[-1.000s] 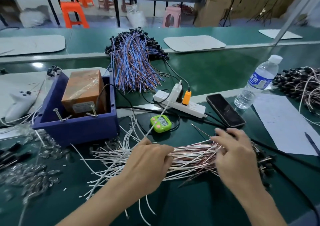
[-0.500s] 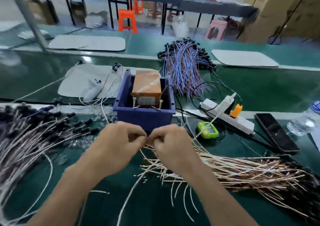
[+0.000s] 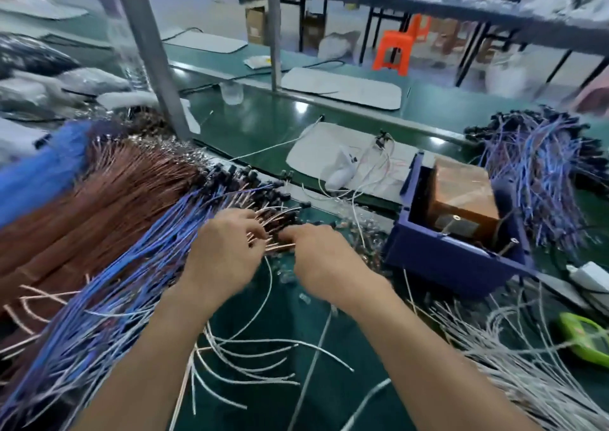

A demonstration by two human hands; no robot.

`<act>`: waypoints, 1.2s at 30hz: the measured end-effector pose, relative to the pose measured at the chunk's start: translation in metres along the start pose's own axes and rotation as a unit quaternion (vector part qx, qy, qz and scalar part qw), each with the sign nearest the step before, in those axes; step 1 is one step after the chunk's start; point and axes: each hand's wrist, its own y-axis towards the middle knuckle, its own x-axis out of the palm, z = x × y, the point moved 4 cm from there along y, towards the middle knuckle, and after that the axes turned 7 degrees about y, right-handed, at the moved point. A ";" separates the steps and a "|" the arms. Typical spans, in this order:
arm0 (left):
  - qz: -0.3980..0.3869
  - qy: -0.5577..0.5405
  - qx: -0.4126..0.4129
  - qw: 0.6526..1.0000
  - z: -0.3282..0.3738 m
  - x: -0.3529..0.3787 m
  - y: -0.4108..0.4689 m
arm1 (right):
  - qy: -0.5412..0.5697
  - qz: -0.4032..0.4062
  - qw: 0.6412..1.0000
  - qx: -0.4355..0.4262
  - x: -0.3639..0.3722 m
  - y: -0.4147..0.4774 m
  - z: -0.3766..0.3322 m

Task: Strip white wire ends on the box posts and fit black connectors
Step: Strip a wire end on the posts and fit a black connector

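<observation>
A second ago both hands lay on the loose white wires point(image 3: 514, 358) in front of the blue box point(image 3: 454, 259) and to its right. Half a second ago they met knuckle to knuckle directly in front of it. Now the left hand point(image 3: 224, 249) and right hand point(image 3: 326, 259) are left of the box, fingers curled in among the black connectors point(image 3: 250, 180) ending the brown and blue wire heap point(image 3: 115, 206). The view has swung left too: that heap has come fully into sight, and the phone and bottle right of the box have gone.
</observation>
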 end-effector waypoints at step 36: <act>-0.121 -0.406 -0.108 0.900 -0.018 -0.037 0.031 | 0.377 0.309 0.873 0.006 -0.113 -0.075 0.025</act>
